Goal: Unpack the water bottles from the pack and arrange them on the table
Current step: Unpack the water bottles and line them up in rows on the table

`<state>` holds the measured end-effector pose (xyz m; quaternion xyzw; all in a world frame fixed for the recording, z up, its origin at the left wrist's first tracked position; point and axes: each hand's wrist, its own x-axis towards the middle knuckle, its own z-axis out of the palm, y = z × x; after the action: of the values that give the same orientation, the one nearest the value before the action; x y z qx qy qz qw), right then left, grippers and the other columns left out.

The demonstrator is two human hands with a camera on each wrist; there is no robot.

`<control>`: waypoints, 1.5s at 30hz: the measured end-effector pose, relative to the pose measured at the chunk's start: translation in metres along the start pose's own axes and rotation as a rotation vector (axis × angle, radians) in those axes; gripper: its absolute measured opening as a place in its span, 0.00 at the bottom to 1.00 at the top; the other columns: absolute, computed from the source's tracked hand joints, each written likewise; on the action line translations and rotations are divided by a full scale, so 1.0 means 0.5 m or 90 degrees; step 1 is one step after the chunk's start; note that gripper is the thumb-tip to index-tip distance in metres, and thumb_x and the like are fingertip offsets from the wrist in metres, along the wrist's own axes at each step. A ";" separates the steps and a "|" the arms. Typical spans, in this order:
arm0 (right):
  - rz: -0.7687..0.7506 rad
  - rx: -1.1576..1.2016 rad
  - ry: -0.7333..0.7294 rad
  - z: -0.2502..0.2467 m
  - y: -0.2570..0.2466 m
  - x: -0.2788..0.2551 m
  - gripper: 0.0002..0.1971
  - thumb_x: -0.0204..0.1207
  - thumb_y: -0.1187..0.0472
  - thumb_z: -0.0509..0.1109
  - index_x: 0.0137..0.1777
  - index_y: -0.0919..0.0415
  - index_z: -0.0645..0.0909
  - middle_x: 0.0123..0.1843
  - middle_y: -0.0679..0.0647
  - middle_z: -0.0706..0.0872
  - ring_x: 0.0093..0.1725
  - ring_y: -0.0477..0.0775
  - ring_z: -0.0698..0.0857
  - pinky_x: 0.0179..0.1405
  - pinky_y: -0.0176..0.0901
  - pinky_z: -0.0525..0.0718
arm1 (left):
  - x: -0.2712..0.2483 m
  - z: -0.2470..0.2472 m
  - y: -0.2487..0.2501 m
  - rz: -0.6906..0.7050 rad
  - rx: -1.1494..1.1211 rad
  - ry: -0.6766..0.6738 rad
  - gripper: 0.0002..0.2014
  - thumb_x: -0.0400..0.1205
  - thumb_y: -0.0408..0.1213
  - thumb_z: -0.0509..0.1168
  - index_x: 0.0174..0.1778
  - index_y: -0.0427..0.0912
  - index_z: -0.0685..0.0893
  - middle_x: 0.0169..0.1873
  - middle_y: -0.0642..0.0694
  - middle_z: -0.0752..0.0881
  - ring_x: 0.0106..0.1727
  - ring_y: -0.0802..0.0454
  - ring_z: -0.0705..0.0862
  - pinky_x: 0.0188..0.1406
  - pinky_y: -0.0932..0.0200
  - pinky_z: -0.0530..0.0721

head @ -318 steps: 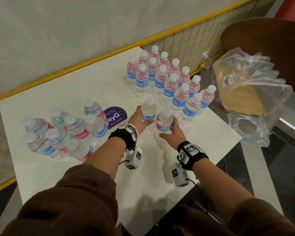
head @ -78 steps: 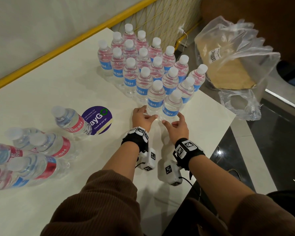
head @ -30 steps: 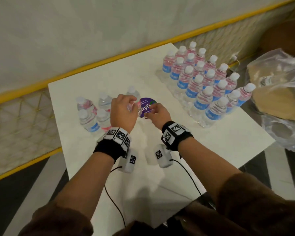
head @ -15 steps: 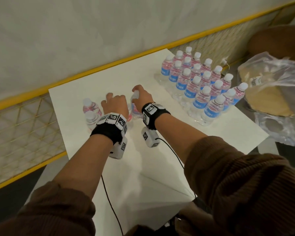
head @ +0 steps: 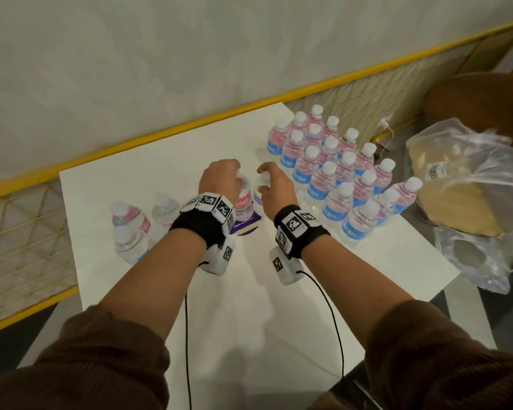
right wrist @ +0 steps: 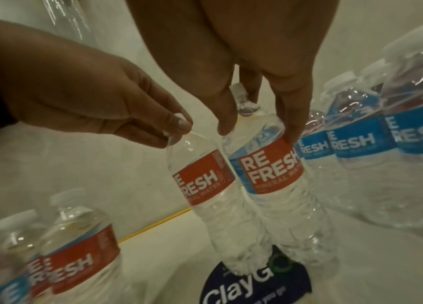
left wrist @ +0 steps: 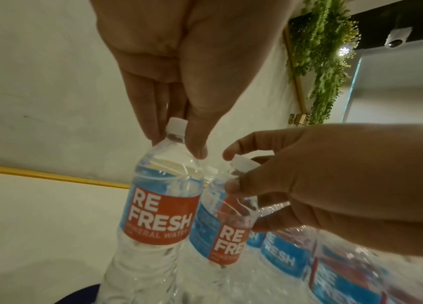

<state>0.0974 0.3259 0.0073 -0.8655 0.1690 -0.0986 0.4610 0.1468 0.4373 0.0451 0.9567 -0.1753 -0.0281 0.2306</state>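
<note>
Two clear water bottles with red-and-blue labels are upright side by side over a purple sticker [head: 246,227]. My left hand [head: 219,179] pinches the left bottle [left wrist: 158,216] at its white cap and neck. My right hand [head: 274,184] curls round the shoulder of the right bottle [right wrist: 270,164], which is mostly hidden behind that hand in the head view. Whether their bases touch the white table [head: 249,306] I cannot tell. Several bottles stand in tight rows [head: 332,167] at the table's far right. Three bottles [head: 129,220] stand at the left.
A crumpled clear plastic wrap with a cardboard tray [head: 462,187] lies off the table's right edge, next to a brown chair [head: 486,99]. A yellow rail [head: 160,134] runs along the wall behind the table. Wrist camera cables hang over the near table.
Both hands have moved right from the left cluster, each carrying a bottle, and are now over the purple sticker. Three bottles stay behind at the left.
</note>
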 end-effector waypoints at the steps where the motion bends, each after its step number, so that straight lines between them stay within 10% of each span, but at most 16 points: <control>1: -0.007 0.000 0.001 -0.005 0.007 0.016 0.20 0.73 0.78 0.53 0.60 0.59 0.74 0.59 0.62 0.78 0.53 0.64 0.85 0.52 0.57 0.85 | 0.022 0.003 0.008 0.003 -0.008 0.003 0.13 0.80 0.32 0.63 0.59 0.33 0.83 0.56 0.33 0.85 0.58 0.35 0.83 0.55 0.50 0.80; 8: -0.010 -0.041 0.012 -0.008 0.049 0.111 0.21 0.77 0.77 0.59 0.66 0.59 0.72 0.63 0.63 0.79 0.57 0.62 0.82 0.48 0.44 0.78 | 0.159 0.046 0.001 -0.029 -0.052 -0.004 0.18 0.80 0.34 0.64 0.67 0.39 0.80 0.65 0.37 0.83 0.67 0.38 0.79 0.64 0.55 0.76; 16: 0.086 0.090 0.011 0.015 0.113 0.121 0.38 0.74 0.64 0.72 0.81 0.55 0.57 0.77 0.56 0.72 0.75 0.55 0.72 0.73 0.49 0.72 | 0.190 0.134 -0.017 -0.084 -0.332 0.031 0.27 0.77 0.31 0.68 0.74 0.41 0.72 0.72 0.41 0.76 0.71 0.45 0.75 0.74 0.51 0.72; 23: 0.139 0.170 -0.006 0.049 0.162 0.119 0.46 0.71 0.67 0.74 0.82 0.53 0.49 0.79 0.55 0.68 0.76 0.54 0.71 0.73 0.45 0.70 | 0.167 0.226 -0.070 -0.184 -0.367 -0.071 0.32 0.74 0.24 0.67 0.74 0.42 0.67 0.63 0.40 0.82 0.64 0.41 0.81 0.60 0.57 0.77; 30: 0.264 0.204 0.056 0.099 0.221 0.125 0.34 0.71 0.60 0.76 0.72 0.56 0.60 0.68 0.57 0.77 0.66 0.55 0.79 0.67 0.49 0.77 | 0.206 0.277 -0.091 -0.182 -0.365 -0.005 0.29 0.68 0.37 0.78 0.63 0.36 0.77 0.58 0.36 0.80 0.58 0.39 0.82 0.60 0.48 0.81; 37: 0.146 0.122 0.084 0.121 0.262 0.145 0.28 0.81 0.58 0.63 0.80 0.54 0.61 0.78 0.52 0.70 0.77 0.52 0.69 0.78 0.52 0.68 | 0.230 0.353 -0.122 -0.146 -0.355 -0.025 0.29 0.64 0.33 0.73 0.61 0.32 0.77 0.55 0.33 0.82 0.58 0.36 0.82 0.59 0.39 0.81; 45: 0.214 0.173 0.141 0.143 0.257 0.150 0.29 0.76 0.60 0.71 0.75 0.57 0.63 0.61 0.46 0.77 0.64 0.50 0.79 0.61 0.35 0.76 | 0.250 0.350 -0.136 -0.125 -0.316 -0.023 0.36 0.66 0.36 0.79 0.68 0.33 0.71 0.60 0.34 0.75 0.62 0.40 0.75 0.61 0.54 0.73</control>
<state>0.1640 0.2855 -0.1382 -0.7395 0.3451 -0.1366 0.5616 0.2622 0.3749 -0.1381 0.8828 -0.0737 -0.1092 0.4509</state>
